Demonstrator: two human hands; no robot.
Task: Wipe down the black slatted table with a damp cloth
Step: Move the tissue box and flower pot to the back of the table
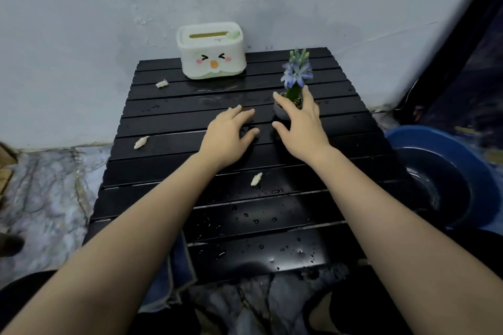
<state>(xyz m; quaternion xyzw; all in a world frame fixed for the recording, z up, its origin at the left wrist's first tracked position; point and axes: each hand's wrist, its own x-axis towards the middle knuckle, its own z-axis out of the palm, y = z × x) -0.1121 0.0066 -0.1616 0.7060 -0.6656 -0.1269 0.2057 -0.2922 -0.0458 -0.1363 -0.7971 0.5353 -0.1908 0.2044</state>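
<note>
The black slatted table (168,119) fills the middle of the view, wet with water drops on its near slats. My right hand (299,122) reaches around a small grey pot holding a blue-flowered plant (296,73) at the table's right middle, fingers spread on both sides of the pot. My left hand (228,136) hovers flat beside it, fingers apart, holding nothing. A dark blue cloth (177,272) hangs at the table's near left edge, partly hidden under my left forearm. Three small white scraps lie on the slats: one far left (162,84), one at the left (141,142), one in the middle (256,179).
A white tissue box with a cartoon face (212,51) stands at the table's far edge against the wall. A blue basin with water (446,171) sits on the floor to the right. Marbled floor lies to the left.
</note>
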